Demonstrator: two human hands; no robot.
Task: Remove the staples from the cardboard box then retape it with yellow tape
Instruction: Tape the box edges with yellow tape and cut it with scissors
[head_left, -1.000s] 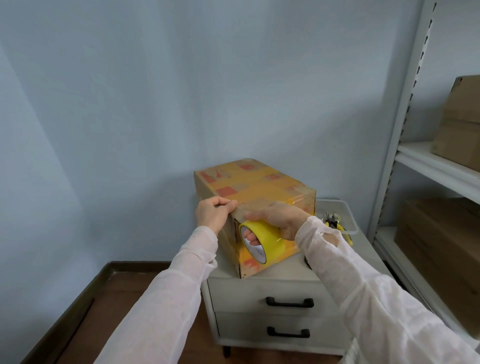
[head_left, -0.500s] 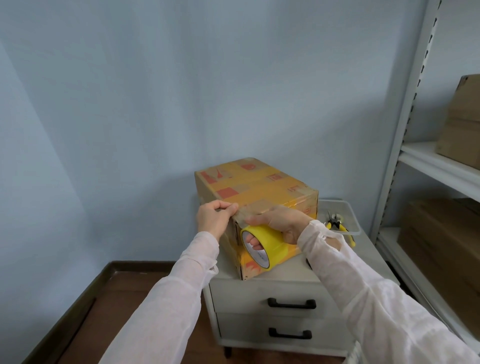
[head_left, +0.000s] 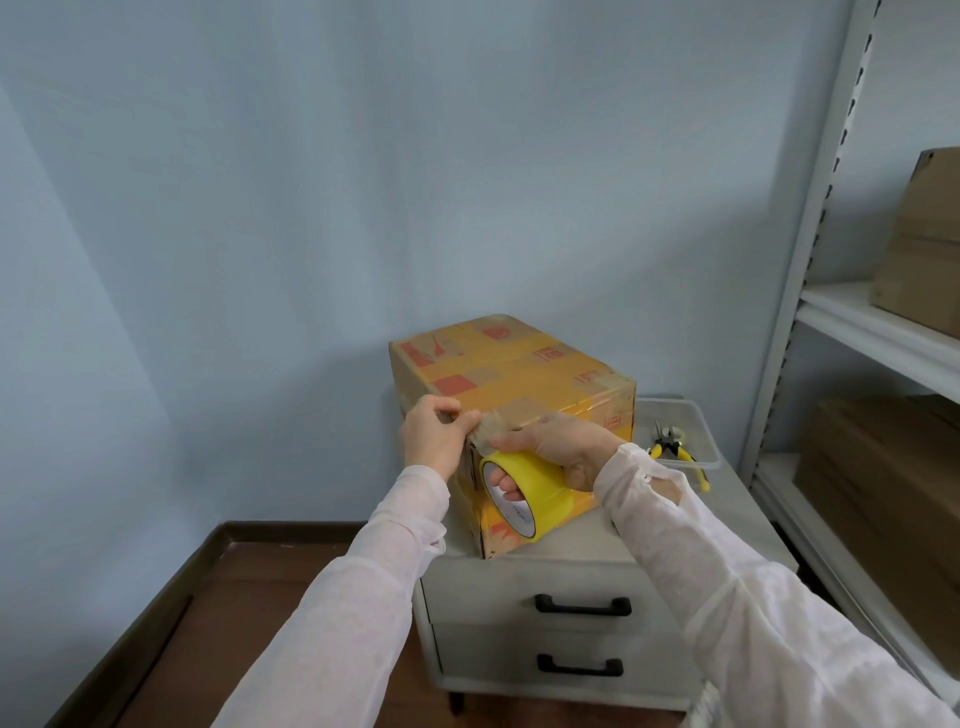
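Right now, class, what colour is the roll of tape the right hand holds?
Yellow roll of tape, head view.

The red printed marks (head_left: 455, 384) on top of the yellow-taped brown cardboard box (head_left: 524, 364) are too blurred to read. Faint print inside the yellow tape roll (head_left: 543, 486) at the box's front is illegible too.

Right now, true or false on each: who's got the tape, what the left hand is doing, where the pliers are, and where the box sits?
1. The right hand holds the yellow tape roll, fingers through its core. True.
2. The left hand hangs free, holding nothing. False: it pinches the tape end at the cardboard box's near top edge.
3. The pliers rest in the clear tray to the right of the box. True.
4. The box stands on the floor. False: it stands on the drawer cabinet.
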